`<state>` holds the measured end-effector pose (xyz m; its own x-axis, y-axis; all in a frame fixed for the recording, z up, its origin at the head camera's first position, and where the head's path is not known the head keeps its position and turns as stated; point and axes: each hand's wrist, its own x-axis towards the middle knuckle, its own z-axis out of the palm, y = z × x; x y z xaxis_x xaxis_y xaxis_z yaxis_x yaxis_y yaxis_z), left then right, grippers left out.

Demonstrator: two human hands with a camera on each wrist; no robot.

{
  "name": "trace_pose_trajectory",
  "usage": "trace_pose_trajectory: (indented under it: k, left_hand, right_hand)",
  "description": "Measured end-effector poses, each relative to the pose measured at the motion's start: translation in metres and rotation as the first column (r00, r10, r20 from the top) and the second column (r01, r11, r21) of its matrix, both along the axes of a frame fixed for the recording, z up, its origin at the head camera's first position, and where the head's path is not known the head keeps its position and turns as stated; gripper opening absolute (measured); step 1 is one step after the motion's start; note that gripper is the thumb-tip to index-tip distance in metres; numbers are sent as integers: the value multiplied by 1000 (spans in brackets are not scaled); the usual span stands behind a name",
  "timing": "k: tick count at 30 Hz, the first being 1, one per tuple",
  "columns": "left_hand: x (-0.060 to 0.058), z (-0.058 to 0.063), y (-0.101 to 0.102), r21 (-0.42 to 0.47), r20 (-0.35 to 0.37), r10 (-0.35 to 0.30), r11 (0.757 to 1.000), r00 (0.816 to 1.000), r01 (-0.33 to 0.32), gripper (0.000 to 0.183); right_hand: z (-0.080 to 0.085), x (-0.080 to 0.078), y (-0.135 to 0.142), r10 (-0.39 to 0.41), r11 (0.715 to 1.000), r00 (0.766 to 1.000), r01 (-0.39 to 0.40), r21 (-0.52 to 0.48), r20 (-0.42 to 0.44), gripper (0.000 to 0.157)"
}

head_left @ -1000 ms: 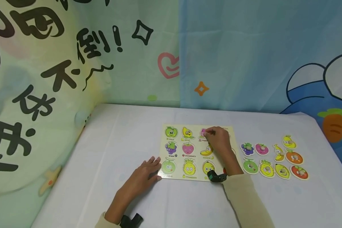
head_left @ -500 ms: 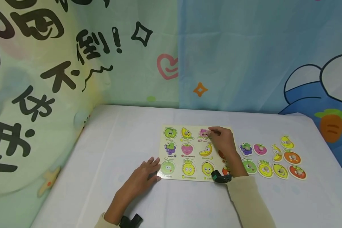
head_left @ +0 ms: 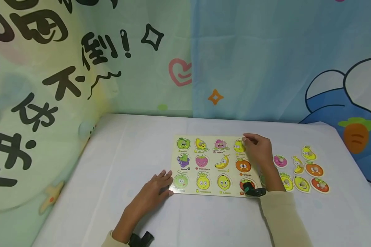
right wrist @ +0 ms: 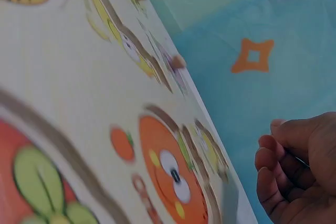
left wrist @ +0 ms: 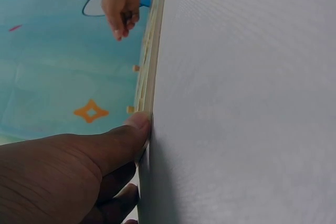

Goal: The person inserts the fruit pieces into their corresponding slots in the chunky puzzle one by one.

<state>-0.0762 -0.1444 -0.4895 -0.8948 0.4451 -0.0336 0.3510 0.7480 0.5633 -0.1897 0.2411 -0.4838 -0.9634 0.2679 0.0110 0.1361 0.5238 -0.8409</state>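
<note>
A pale fruit puzzle board [head_left: 211, 174] lies flat on the table. Spread and relaxed, my left hand [head_left: 153, 188] rests at its left edge; in the left wrist view the thumb [left wrist: 137, 120] touches that edge. My right hand [head_left: 259, 149] hovers over the top right corner by the pear picture [head_left: 239, 146], fingers loosely bent. The right wrist view shows nothing between them. A pink peach piece [head_left: 221, 144] sits in the top row, its wooden knob [right wrist: 177, 62] standing up. The orange picture [head_left: 243, 165] shows as a bare recess.
Right of the board lie loose fruit pieces: a pink one [head_left: 280, 161], a banana [head_left: 298, 165], a pear [head_left: 309, 153], an orange [head_left: 314, 169], a pineapple [head_left: 286, 181], a lemon [head_left: 301, 184] and a tomato [head_left: 320, 185]. My right arm hides others. A printed curtain [head_left: 259, 68] hangs behind.
My right hand has let go of the peach piece and moved right, from the peach spot to the board's top right corner. My left hand stays put.
</note>
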Motion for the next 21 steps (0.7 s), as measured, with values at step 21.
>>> trace_pose_trajectory:
  k: [21]
  left_hand:
    - [0,0,-1,-11,6,5,1000,1000,-5,54]
  right_hand:
    - [13,28,111,-365,912,907,394,-118,209,47]
